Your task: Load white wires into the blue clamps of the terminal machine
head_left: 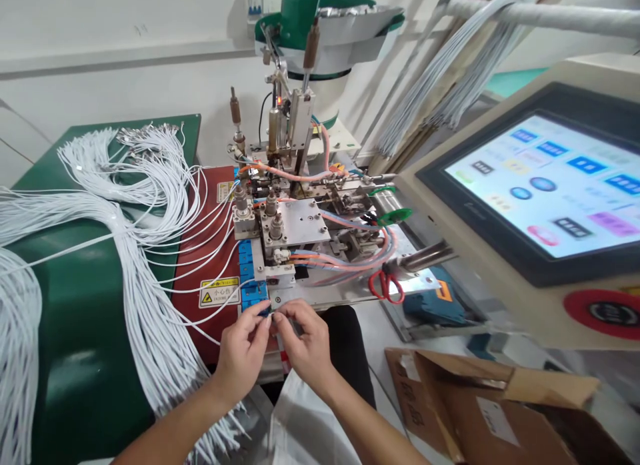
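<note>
My left hand (243, 350) and my right hand (306, 345) meet fingertip to fingertip at the machine's front edge. Both are closed in a pinch around the small end of a white cable (271, 316), mostly covered by the fingers. Just beyond them runs a row of blue cable holders (247, 268), with thin white cables leading into it from the left. The assembly machine (295, 222) carries metal plates, knobs and orange and blue air hoses. A thick bundle of white cables (135, 278) hangs over the table edge by my left forearm.
More white cables (145, 152) are heaped on the green table (75, 358). A touchscreen panel (550, 178) with a red button juts in at right. Red-handled scissors (386, 286) lie near a wire spool (387, 202). An open cardboard box (440, 398) stands at lower right. A bowl feeder (327, 35) rises behind.
</note>
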Tool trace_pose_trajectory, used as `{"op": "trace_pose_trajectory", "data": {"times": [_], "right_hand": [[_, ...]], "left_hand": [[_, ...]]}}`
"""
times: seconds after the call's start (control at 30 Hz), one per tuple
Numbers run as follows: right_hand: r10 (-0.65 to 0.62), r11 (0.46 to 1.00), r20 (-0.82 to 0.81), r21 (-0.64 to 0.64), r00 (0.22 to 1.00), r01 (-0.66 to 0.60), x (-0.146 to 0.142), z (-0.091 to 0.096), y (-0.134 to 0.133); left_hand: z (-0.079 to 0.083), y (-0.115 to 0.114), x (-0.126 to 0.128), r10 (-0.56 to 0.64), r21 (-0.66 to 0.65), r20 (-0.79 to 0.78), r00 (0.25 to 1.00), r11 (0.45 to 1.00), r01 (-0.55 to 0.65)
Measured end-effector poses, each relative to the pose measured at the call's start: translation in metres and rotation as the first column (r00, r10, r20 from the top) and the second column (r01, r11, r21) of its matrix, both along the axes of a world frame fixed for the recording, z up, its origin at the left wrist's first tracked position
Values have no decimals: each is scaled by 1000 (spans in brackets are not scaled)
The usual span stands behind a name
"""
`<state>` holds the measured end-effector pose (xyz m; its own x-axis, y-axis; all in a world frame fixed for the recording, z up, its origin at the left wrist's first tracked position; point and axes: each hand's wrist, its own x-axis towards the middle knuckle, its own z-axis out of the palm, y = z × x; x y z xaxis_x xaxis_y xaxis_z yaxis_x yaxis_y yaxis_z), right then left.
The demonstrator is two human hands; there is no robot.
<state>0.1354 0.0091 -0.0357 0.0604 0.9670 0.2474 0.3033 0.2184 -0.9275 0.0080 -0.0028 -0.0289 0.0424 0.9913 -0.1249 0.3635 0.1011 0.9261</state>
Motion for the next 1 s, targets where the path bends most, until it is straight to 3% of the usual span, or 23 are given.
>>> {"op": "trace_pose_trajectory", "data": {"times": [0.13,0.33,0.63,0.87,1.0], "right_hand": [[9,1000,46,-27,999,-7,1,-4,4],[50,991,130,-127,990,-33,1,-22,15],[75,990,380,-137,922,-24,-1,-22,14],[108,979,326,-201,939,-43,2,-26,18],[190,959,236,-251,953,-129,6,-27,22]], "left_hand": [[5,6,-9,-46,-25,-102,994,999,44],[12,19,-31,-152,132,-444,883,963,233],[5,25,-37,-160,109,-497,853,964,244],[5,25,-36,-137,135,-589,796,955,264],[4,26,-36,-147,143,-590,794,949,282]]}}
